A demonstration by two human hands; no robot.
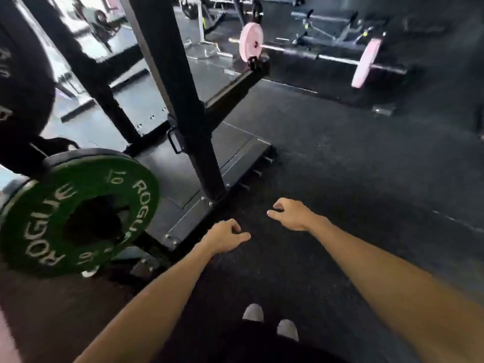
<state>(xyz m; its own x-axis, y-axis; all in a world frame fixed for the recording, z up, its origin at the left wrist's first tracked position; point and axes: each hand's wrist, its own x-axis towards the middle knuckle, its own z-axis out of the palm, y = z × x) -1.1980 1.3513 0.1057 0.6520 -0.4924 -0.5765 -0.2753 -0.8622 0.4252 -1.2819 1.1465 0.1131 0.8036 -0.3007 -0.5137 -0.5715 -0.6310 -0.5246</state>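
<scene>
My left hand point(225, 237) hangs in front of me over the black rubber floor point(340, 179), fingers loosely curled, holding nothing. My right hand point(290, 214) is a little farther forward and to the right, also loosely curled and empty. A green weight plate point(65, 213) marked ROGUE sits on a peg at the left, well left of my left hand. The black upright of a squat rack point(193, 142) stands just beyond both hands.
A large black plate point(21, 82) hangs at the upper left. A barbell with pink plates point(365, 64) lies on the floor at the back right. The rack's base plate point(199, 213) and its pegs point(256, 172) lie ahead. My shoes point(269, 320) show below.
</scene>
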